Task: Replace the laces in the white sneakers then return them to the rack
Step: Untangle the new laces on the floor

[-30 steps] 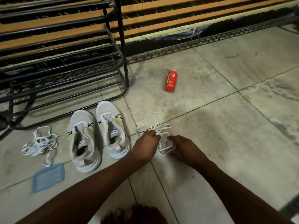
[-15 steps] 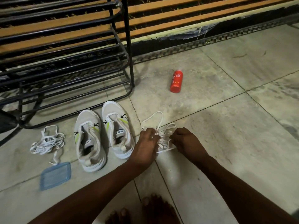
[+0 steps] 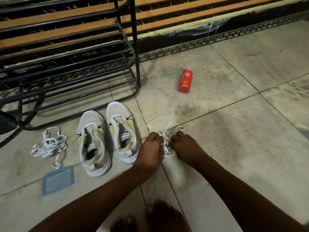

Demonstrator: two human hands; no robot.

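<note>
Two white sneakers with no laces stand side by side on the tiled floor, the left sneaker [image 3: 93, 143] and the right sneaker [image 3: 122, 131], toes toward the black metal shoe rack [image 3: 70, 67]. To the right of them lies a bundle of white laces [image 3: 164, 131]. My left hand [image 3: 150, 150] and my right hand [image 3: 185, 147] both pinch this bundle from either side, fingers curled down into it. A second tangle of white laces [image 3: 49, 144] lies on the floor left of the sneakers.
A red bottle [image 3: 185, 80] lies on its side on the floor beyond the laces. A blue plastic lid [image 3: 57, 180] lies flat near the left sneaker's heel. My bare toes [image 3: 155, 216] show at the bottom edge. A slatted wall runs behind the rack.
The view has shifted slightly, so everything sits a little further right. Both hands stay on the lace bundle and have drawn slightly closer to it.
</note>
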